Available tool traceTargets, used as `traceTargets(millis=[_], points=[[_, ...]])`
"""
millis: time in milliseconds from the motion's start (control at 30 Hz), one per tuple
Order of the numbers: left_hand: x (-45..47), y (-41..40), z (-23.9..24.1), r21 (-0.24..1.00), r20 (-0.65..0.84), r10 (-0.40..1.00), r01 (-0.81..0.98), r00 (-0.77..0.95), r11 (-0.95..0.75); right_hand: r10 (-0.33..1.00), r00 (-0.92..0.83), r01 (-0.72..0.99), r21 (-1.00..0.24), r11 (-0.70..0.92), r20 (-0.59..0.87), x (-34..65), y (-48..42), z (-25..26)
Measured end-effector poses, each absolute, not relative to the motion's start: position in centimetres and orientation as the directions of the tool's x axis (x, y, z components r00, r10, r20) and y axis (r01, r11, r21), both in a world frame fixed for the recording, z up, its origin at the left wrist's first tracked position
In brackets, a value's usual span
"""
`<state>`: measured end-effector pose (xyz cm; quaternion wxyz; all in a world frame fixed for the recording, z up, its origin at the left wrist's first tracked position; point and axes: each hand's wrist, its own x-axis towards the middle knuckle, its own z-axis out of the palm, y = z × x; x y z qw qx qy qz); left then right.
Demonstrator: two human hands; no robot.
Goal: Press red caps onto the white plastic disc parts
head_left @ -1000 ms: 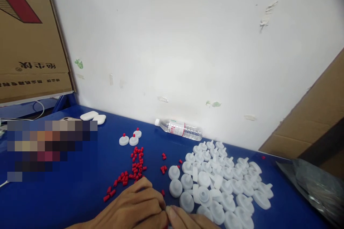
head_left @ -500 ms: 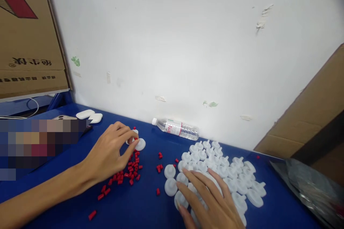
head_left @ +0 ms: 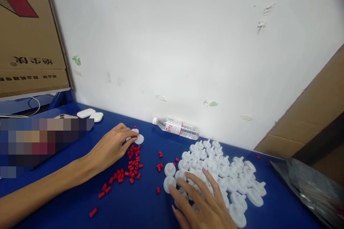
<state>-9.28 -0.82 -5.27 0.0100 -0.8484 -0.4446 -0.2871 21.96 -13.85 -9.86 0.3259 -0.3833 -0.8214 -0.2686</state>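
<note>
Lowered since, the left hand (head_left: 113,148) touches a red-capped white disc (head_left: 139,139) at its fingertips, grip unclear; the right hand (head_left: 204,204) lies open on white discs (head_left: 236,182).

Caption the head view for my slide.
Left hand touches capped white discs; right hand rests on the white disc pile; red caps lie between.

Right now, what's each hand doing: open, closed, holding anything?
Left hand: open, fingertips touching a white cap.
Right hand: open, fingers spread flat on the pile of white caps.
</note>
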Motion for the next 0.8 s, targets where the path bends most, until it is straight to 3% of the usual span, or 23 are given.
traceTargets(millis=[467, 800], points=[[-9.6, -0.7, -5.2, 0.192, 0.483, 0.763, 0.798, 0.430, -0.571, 0.446, -0.504, 0.796, 0.198, 0.573, 0.740, 22.1, -14.0, -9.9], [-10.2, -0.9, -5.3, 0.149, 0.293, 0.819, 0.822, 0.494, -0.549, 0.427, -0.567, 0.778, 0.288, 0.558, 0.704, 21.9, -13.9, -9.9]])
